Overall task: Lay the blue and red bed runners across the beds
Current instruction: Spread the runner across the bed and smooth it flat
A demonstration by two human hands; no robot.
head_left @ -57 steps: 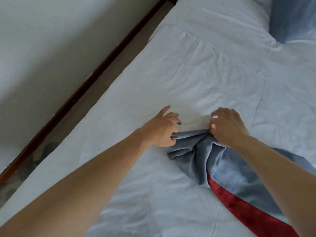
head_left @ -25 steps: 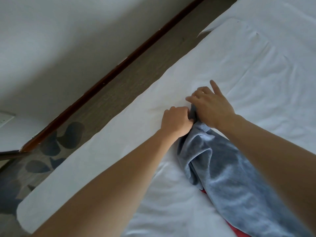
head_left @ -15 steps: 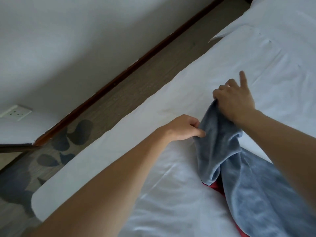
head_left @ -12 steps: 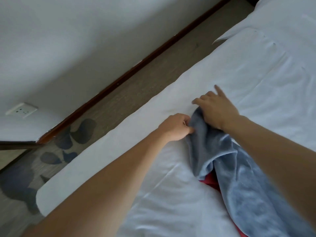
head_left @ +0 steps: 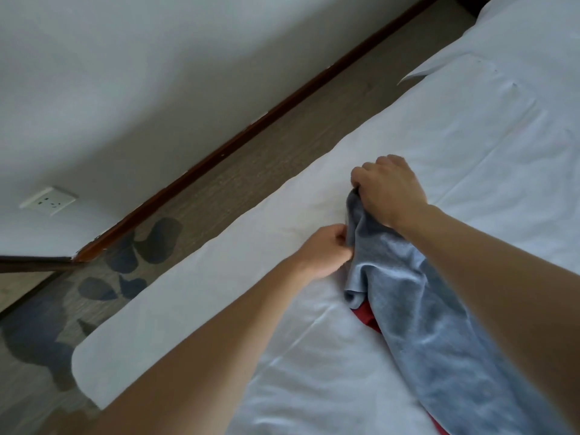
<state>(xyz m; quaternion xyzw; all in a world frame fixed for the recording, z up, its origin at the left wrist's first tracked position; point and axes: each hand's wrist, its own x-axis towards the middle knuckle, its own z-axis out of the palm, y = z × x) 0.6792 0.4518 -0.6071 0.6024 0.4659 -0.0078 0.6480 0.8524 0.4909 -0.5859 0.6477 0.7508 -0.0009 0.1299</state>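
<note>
Bed fills most of the view, white sheet, running diagonally with its far edge along a strip of patterned floor and a white wall. Dark skirting runs between wall and floor; a socket sits low on the wall at left.

Runner lies on the bed, blue-grey side up, red showing only as a sliver under its near fold and again at the bottom edge. It is bunched and twisted, not flat. It trails from lower right up toward the far edge of the bed, its leading end gathered between your hands, near that edge but not over it.

Your right hand is clenched round the top of the gathered end, holding it a little off the sheet. Your left hand is just beside it, lower, fingers curled and pinching the near edge of the same end. Both hands grasp the runner; neither is free.

Progress: early to middle on this bed, as I read it. Runner is on the bed and its end is brought close to the far side. Left to do: spread the two corners apart, pull the cloth flat across the width, take out the twist, let the end hang over the edge. Only one bed and one runner visible, so any second bed's state cannot be told.
</note>
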